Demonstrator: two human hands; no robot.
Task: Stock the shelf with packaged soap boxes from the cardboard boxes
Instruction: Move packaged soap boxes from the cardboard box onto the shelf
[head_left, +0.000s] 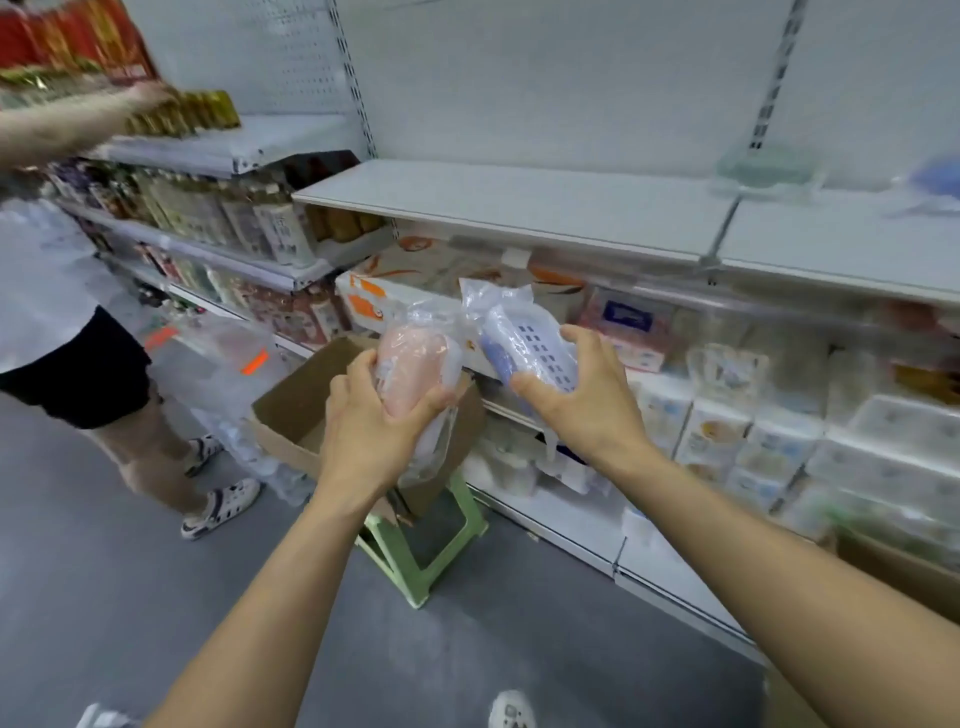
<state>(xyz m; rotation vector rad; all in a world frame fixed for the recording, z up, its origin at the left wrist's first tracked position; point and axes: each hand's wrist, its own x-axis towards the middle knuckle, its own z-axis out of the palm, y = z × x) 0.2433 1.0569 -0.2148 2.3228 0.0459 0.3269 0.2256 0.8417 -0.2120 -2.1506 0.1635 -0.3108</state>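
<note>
The left hand (371, 415) grips a pink soap box (413, 366) in a clear wrapper, and the right hand (582, 395) holds a blue soap box (530, 348) wrapped the same way, both above the open cardboard box (296, 405) on a green stool (415, 551). Behind them the white shelf (519, 200) is bare at its front edge, and two more soap boxes (769, 166) stand near its right end. At the far left, another person's hand (148, 96) touches bottles (182, 111) on an upper shelf.
</note>
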